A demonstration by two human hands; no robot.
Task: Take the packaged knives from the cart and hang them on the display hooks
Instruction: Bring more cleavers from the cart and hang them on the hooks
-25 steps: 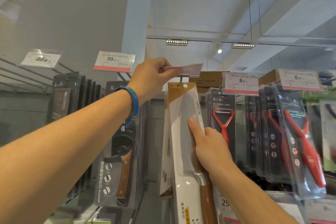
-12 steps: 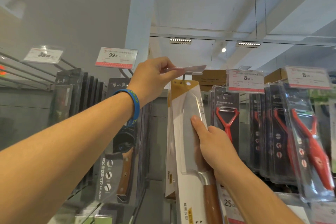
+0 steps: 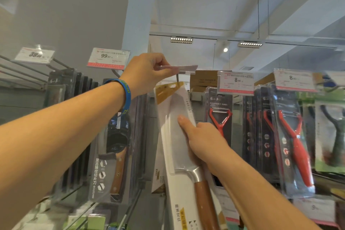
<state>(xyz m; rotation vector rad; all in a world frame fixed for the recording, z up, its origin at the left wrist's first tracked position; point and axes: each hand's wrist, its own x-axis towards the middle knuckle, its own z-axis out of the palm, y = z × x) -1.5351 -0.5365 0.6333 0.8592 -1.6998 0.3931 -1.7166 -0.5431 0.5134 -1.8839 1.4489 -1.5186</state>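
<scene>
The packaged knife [image 3: 172,155] runs off the lower edge; the right hand [image 3: 203,142] has its fingers hidden behind it; the left hand [image 3: 147,73] covers the label [image 3: 184,67] at its near end; the print on the centre-right price tag [image 3: 235,82] is blurred.

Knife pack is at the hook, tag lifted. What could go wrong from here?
The packaged knife is tilted, its hang hole just below the hook; it may miss. The right hand grips only mid-pack, so it could slip. If the left hand lets the price tag drop, it may block the hook.
</scene>
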